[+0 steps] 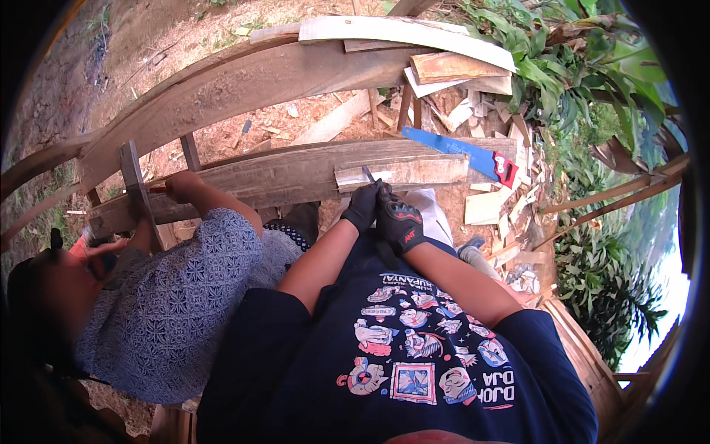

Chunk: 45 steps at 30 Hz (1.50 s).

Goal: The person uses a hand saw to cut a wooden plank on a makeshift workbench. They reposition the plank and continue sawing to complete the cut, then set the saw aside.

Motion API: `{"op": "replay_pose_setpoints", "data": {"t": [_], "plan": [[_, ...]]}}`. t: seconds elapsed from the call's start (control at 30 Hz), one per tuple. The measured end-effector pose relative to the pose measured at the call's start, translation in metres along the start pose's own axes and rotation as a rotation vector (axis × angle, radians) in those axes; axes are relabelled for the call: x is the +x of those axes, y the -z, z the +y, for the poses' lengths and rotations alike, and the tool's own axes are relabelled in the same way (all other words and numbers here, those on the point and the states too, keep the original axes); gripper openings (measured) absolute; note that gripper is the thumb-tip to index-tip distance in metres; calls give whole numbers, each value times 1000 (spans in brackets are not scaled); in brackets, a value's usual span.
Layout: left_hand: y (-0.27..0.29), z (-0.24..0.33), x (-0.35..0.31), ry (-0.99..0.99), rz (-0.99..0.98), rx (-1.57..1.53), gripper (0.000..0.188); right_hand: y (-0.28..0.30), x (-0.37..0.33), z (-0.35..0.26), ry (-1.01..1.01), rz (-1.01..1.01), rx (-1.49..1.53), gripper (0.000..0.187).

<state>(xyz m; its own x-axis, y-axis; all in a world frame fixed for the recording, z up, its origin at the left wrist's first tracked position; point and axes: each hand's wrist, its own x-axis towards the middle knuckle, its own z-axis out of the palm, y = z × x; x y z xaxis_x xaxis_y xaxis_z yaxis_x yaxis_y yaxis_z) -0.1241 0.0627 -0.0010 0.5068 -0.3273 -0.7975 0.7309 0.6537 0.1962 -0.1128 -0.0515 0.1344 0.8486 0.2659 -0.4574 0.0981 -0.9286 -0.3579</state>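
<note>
Both my hands wear black gloves and meet at the front edge of a plank bench. My left hand (362, 206) is closed, fingers wrapped at the base of a thin grey blade (367, 174), probably a knife or chisel. Pressed against it, my right hand (400, 220) is closed too, with red marks on its glove. The handle is hidden, so how the grip is shared is unclear. The blade's tip lies over a short wooden board (433, 171) with a pale, freshly cut patch. That board rests flat on the bench plank (288, 169).
A handsaw (451, 151) with blue blade and red handle lies behind the board. At left, a co-worker in a patterned shirt (192, 296) reaches onto the bench. Farther off stands a thick beam (244, 89) bearing offcuts (451, 66). Scraps (484, 207) litter the ground at right.
</note>
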Motion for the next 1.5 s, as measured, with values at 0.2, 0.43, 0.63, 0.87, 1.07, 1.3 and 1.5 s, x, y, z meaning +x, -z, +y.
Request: {"op": "replay_pose_setpoints", "data": {"t": [0.2, 0.43, 0.63, 0.87, 1.07, 1.3, 1.5], "plan": [[24, -35, 45, -133, -99, 360, 35, -5, -12, 48, 72, -187, -90, 69], [-6, 41, 1, -112, 60, 419, 25, 51, 27, -14, 96, -184, 346, 36], [-15, 38, -22, 217, 9, -86, 48, 12, 4, -19, 6, -33, 298, 43], [73, -31, 45, -18, 163, 427, 42, 0, 3, -20, 7, -46, 211, 62], [33, -21, 33, -174, 429, 1000, 44, -4, 17, 2, -44, -247, 213, 85], [42, 8, -15, -94, 535, 1214, 60, -24, 17, 15, -138, -276, 401, 70], [12, 35, -62, -492, 865, 1388, 90, 6, 34, 15, -280, -262, 463, 51]]}}
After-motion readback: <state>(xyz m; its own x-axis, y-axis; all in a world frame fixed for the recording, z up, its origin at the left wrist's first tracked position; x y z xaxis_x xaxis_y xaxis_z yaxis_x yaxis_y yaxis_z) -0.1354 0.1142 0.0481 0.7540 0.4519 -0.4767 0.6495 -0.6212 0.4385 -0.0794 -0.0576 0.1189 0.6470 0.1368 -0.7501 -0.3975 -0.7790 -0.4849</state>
